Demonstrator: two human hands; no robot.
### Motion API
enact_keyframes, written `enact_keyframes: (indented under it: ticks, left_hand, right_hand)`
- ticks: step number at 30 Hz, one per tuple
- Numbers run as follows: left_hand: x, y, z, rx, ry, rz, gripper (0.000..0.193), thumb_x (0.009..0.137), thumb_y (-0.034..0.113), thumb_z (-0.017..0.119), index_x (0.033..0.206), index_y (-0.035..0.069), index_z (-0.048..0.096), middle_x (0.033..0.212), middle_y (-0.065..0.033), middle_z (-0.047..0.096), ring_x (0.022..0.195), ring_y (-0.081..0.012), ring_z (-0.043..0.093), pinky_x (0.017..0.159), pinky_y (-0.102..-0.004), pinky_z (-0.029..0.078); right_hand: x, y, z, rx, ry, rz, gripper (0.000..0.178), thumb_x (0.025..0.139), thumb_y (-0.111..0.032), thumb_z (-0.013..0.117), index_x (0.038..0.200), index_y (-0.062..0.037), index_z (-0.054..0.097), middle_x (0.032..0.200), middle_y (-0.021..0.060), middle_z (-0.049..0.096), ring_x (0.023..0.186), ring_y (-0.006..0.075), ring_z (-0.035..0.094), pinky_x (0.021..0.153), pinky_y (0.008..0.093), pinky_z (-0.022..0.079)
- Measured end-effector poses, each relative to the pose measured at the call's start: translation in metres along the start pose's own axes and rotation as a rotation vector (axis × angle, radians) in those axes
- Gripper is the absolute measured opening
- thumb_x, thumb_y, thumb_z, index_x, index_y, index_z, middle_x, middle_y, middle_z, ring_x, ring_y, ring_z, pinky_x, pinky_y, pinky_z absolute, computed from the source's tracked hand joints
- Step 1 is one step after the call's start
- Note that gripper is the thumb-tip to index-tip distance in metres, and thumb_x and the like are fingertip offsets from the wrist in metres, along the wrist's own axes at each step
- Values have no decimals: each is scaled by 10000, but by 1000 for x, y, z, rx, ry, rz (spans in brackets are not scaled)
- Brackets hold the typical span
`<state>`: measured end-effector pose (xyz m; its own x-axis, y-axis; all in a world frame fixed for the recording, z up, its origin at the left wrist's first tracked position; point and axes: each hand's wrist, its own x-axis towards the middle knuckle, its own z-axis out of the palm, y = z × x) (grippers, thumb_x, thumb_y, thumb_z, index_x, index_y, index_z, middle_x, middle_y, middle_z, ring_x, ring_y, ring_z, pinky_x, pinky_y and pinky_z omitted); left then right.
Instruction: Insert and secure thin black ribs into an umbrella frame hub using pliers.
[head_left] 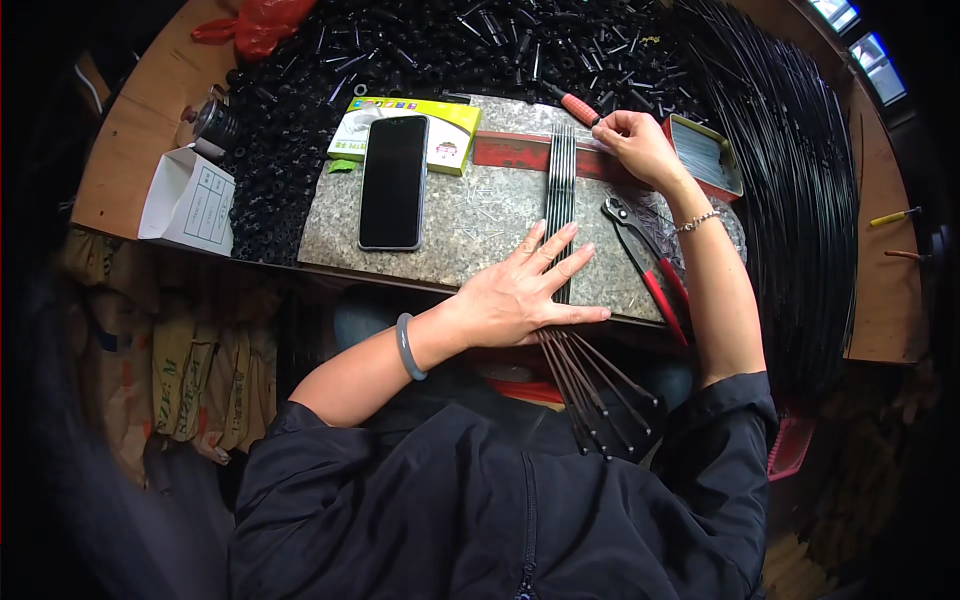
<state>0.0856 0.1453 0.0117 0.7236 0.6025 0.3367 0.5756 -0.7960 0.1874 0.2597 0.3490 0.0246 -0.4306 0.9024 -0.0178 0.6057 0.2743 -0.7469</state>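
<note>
A row of thin black rods (562,185) lies side by side across a speckled stone slab, far ends on a red metal bar (512,150). My left hand (515,293) rests flat over the rods, fingers spread. Past it, their near ends fan out beyond the slab's edge, with small knobs at the tips. My right hand (635,145) is pinched closed by the end of a red-handled tool (578,108); what sits between its fingertips is too small to make out. Red-handled pliers (650,265) lie below my right forearm.
On the slab (330,225) are a black phone (393,185), a green-and-white box (455,125) and scattered small pins (490,205). An open tin (705,150) holds thin pins. Black fittings (420,45) heap behind; long black rods (790,180) pile right. A white carton (190,200) stands left.
</note>
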Motion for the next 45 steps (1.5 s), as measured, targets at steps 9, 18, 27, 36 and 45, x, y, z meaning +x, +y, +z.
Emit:
enact_keyframes:
  ticks: [9, 18, 27, 36, 45]
  left_hand:
    - [0, -1, 3, 90, -22, 24, 721, 656, 361, 699, 1304, 409, 385, 1360, -191, 354, 1285, -434, 285, 1019, -571, 273]
    - [0, -2, 4, 67, -15, 26, 743, 638, 365, 713, 1303, 411, 387, 1374, -187, 338, 1286, -431, 285, 1033, -573, 244]
    - [-1, -2, 3, 79, -10, 26, 770, 619, 365, 727, 1306, 416, 382, 1376, -185, 335, 1288, -428, 282, 1033, -568, 252]
    - [-1, -2, 1, 76, -26, 27, 853, 567, 366, 762, 1318, 421, 362, 1375, -181, 336, 1295, -423, 271, 1033, -562, 256]
    - [0, -2, 1, 73, -39, 33, 865, 571, 377, 763, 1328, 420, 346, 1377, -181, 333, 1300, -424, 257, 1036, -562, 253]
  right_hand:
    - [0, -2, 2, 27, 0, 8, 198, 851, -184, 615, 780, 0, 604, 663, -47, 538, 606, 27, 434, 541, 204, 372]
    - [9, 7, 2, 27, -45, 6, 186, 842, -176, 632, 824, 9, 631, 683, -44, 563, 621, 25, 467, 570, 192, 404]
    - [5, -10, -1, -8, -41, 18, 199, 830, -184, 648, 814, 14, 659, 671, -43, 584, 622, 19, 474, 581, 193, 415]
    - [8, -17, 3, 43, -83, -32, 204, 819, -186, 662, 833, 17, 681, 661, -35, 598, 607, 27, 484, 583, 215, 434]
    - [16, -12, 17, 399, -129, -223, 214, 894, -106, 529, 1052, 32, 572, 1038, 91, 600, 931, 133, 561, 832, 258, 447]
